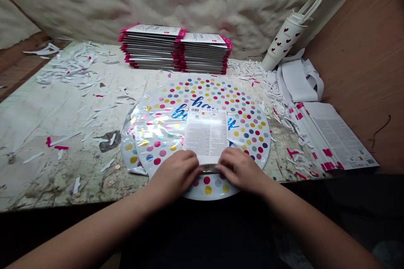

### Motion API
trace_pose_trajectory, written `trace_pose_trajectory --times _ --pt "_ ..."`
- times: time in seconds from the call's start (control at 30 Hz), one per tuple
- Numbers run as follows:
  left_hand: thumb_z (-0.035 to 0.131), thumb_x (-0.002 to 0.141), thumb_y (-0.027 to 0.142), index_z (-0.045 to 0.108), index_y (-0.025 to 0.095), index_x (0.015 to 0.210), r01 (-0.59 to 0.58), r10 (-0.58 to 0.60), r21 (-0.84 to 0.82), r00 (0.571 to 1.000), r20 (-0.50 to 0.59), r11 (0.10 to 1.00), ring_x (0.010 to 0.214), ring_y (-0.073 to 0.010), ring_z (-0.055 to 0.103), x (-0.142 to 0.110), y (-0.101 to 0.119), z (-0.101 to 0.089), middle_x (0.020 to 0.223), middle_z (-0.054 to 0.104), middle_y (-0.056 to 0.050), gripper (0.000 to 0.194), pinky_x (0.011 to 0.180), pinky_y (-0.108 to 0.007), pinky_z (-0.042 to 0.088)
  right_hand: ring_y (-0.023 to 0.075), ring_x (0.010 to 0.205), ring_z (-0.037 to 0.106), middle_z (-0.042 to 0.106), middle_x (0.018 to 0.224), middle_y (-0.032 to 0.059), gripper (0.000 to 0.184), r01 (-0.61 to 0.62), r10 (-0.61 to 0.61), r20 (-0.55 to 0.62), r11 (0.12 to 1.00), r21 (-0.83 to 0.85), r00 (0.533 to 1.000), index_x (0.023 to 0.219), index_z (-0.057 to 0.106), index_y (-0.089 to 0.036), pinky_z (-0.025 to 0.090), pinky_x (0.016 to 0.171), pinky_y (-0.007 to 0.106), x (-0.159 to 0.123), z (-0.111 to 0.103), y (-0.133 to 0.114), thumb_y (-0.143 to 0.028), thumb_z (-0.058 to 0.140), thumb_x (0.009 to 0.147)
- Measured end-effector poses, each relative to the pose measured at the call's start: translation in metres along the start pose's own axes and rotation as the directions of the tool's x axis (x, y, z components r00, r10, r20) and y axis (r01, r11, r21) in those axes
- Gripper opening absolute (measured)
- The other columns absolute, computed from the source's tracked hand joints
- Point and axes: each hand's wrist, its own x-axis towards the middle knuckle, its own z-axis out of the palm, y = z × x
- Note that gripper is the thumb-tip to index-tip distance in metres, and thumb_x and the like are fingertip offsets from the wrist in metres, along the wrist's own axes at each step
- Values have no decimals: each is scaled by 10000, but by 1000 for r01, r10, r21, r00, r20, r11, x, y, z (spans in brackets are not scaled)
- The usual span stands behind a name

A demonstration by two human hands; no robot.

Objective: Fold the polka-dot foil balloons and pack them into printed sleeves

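Flat polka-dot foil balloons (pixel 249 113) with blue lettering lie overlapped on the table in front of me. A white card with fine print and a barcode (pixel 205 136) rests on top of them. My left hand (pixel 176 170) pinches the near left corner of this printed card, and my right hand (pixel 240 168) pinches its near right corner. Between the two hands the near edge curls up, with a dark, shiny strip showing under it. The fingertips partly hide the corners.
Two stacks of pink-edged packets (pixel 151 48) stand at the back. A white tumbler with hearts (pixel 284 40) leans at the back right, near a loose white strip roll (pixel 299 80). More printed cards (pixel 339 138) lie at the right edge. Paper scraps (pixel 74 67) litter the table.
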Motion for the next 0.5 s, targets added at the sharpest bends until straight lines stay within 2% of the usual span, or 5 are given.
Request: trace_pose_trajectory --times 0.1,0.2,0.33,0.4,0.5 --pt "505 829 282 546 167 829 139 -141 57 989 34 989 753 -208 545 18 -3 -2 783 580 -48 122 672 -323 437 196 915 560 600 985 76 172 -60 63 22 995 -85 998 958 583 -179 479 795 349 14 -6 2 -243 573 798" --pt "590 761 395 541 152 886 181 -179 145 984 -27 973 825 -257 526 25 -15 -4 886 558 -93 278 720 -368 428 280 1216 405 442 1330 93 395 163 -130 172 968 -190 976 1175 520 -236 403 944 431 20 -10 -1 -235 579 784" --pt "539 787 412 563 168 884 308 -311 -47 932 -186 950 866 -260 525 7 -20 -19 895 565 -89 264 752 -361 417 350 1183 449 386 1378 176 542 247 -100 348 878 -410 932 1330 384 -176 521 727 411 22 -6 -12 -116 497 804" --pt "497 816 422 581 177 784 379 -397 -371 917 28 848 724 -200 546 -7 -10 -26 756 580 -49 261 657 -299 426 358 1065 545 454 1309 222 484 250 -87 306 799 -547 948 1312 414 -120 526 598 389 23 -3 -17 -81 431 830" --pt "477 812 513 599 171 830 581 -227 -760 813 535 290 526 -119 526 -19 10 -24 737 614 -33 363 489 -229 402 294 894 622 575 1166 231 372 286 -254 143 720 -632 957 1197 528 -51 508 566 365 22 -2 -26 -72 357 867"
